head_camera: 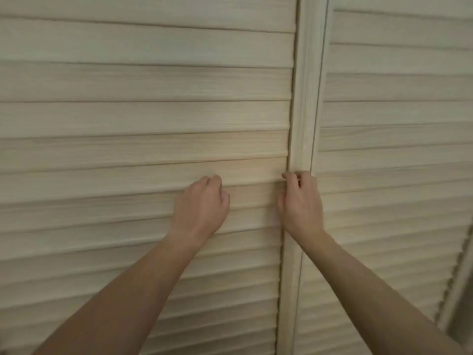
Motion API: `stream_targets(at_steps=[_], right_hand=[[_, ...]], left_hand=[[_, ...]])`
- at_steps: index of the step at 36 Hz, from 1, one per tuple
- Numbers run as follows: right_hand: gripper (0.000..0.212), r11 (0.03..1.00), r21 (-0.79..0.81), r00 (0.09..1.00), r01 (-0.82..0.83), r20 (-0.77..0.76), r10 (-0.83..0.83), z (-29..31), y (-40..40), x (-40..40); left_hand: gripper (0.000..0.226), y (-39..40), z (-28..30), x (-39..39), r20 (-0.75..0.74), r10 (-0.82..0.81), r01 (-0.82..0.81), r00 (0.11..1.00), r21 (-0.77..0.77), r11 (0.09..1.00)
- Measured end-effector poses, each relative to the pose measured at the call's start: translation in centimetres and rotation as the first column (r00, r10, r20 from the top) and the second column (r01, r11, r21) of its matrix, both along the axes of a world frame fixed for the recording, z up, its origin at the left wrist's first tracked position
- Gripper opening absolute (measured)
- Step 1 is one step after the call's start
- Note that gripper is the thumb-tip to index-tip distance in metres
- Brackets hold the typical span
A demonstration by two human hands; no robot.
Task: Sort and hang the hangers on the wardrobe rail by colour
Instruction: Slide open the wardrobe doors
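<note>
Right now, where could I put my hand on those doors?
Bare slats span the pale wooden louvred left door left of the left hand, and the matching right door. The centre stile is crowded where the right hand grips.

Two louvred wardrobe doors stand side by side, the left door (143,119) meeting the right door (394,129) at a vertical stile (304,98) right of centre. The left hand (202,206) lies against the left door's slats; the right hand (300,201) lies on the stile, just right of it.

A single head-worn view faces straight at the pale louvred wardrobe doors (153,119) from close up
</note>
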State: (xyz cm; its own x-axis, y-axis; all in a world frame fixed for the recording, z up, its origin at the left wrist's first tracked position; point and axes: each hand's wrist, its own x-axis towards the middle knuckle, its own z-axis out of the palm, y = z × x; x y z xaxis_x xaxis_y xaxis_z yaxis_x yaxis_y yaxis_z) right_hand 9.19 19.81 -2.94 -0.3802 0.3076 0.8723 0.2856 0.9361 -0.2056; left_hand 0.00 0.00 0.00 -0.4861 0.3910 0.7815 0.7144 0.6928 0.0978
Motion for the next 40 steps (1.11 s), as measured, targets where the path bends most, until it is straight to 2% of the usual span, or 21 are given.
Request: stream_targets(at_steps=[2,4,8,12,18,27,30,34,37,40], right_hand=[[0.042,0.989,-0.119,0.991,0.092,-0.089,-0.103,0.2,1.9,0.5],[0.045,0.953,-0.249,0.978,0.174,-0.070,-0.197,-0.6,4.0,0.8],[0.025,0.877,-0.475,0.996,0.073,0.085,-0.036,-1.9,4.5,0.9],[0.022,0.781,-0.621,0.991,0.062,0.131,0.025,-1.1,4.7,1.1],[0.010,0.785,-0.613,0.974,0.094,0.221,0.056,-0.1,4.7,1.4],[0.008,0.816,-0.578,0.968,0.024,0.216,0.124,-0.5,2.3,0.1],[0.012,0.805,-0.591,0.955,-0.052,0.207,0.213,-0.3,1.1,-0.7],[0.017,0.787,-0.593,0.914,-0.173,0.201,0.352,-0.4,-0.9,-2.0],[0.018,0.779,-0.580,0.875,-0.239,0.220,0.432,-0.5,-3.0,-3.1],[0.024,0.733,-0.599,0.817,-0.324,0.214,0.536,-0.7,-5.4,-4.3]], left_hand=[[0.019,0.4,0.0,0.1,0.004,-0.009,0.009,1.000,0.012,1.000],[0.019,0.3,-0.3,0.2,0.011,-0.003,0.003,1.000,-0.004,1.000],[0.017,-0.2,-1.3,-0.2,0.052,-0.020,0.022,0.998,-0.040,0.999],[0.014,-1.0,-2.3,-1.0,0.081,-0.071,0.079,0.994,-0.109,0.991],[0.012,-0.5,-3.4,-1.7,0.079,-0.105,0.115,0.991,-0.131,0.985],[0.016,0.9,-4.6,-0.7,0.194,-0.165,0.180,0.967,-0.062,0.982],[0.012,0.6,-4.4,-0.8,0.218,-0.169,0.175,0.961,-0.010,0.984],[0.033,-0.1,-3.8,-1.0,0.219,-0.159,0.140,0.963,0.098,0.985],[0.040,-0.7,-3.1,-1.4,0.238,-0.172,0.122,0.956,0.209,0.970],[0.046,-1.8,-2.7,-1.8,0.254,-0.176,0.102,0.951,0.280,0.955]])
